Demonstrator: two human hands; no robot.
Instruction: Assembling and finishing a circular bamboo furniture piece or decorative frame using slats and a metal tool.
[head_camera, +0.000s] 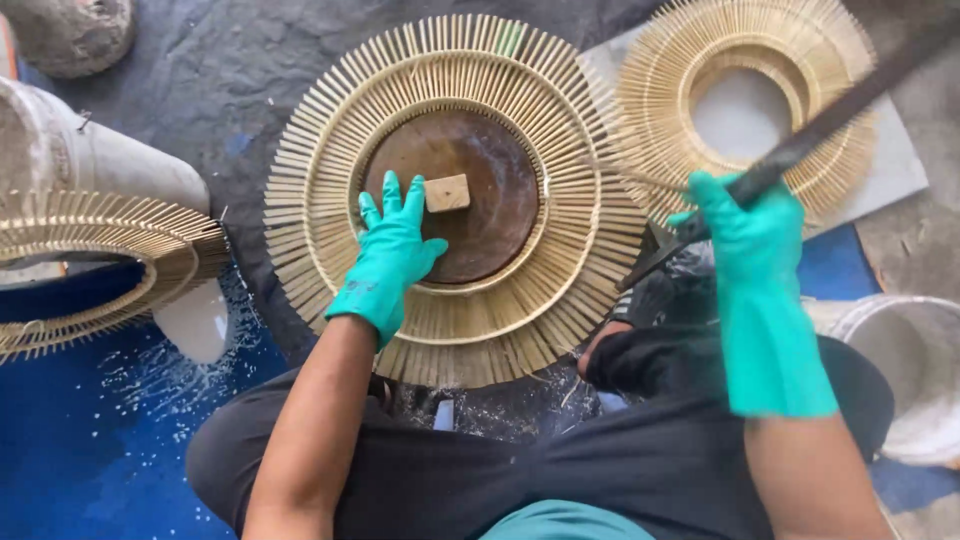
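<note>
- Right now my left hand, in a green glove, lies flat with fingers spread on the inner band of the sunburst frame at centre frame; it presses down and grasps nothing.
- Just up and right of its fingertips, a small wooden block sits on the round brown disc filling the frame's middle; I can't tell whether the fingers touch it.
- My right hand, also gloved, has its grip closed around a long dark blade at right of frame.
- That blade's long axis runs diagonally from the upper right corner down toward the frame's right edge, its lower end close beside the stick tips there.
- So the left hand is the nearer one to the block and disc; the right stays off the frame's right side.
- Surface is dark floor with blue sheeting at lower left, no bench.
- A second sunburst frame lies upper right, a third at the left edge, a white bucket at lower right.
</note>
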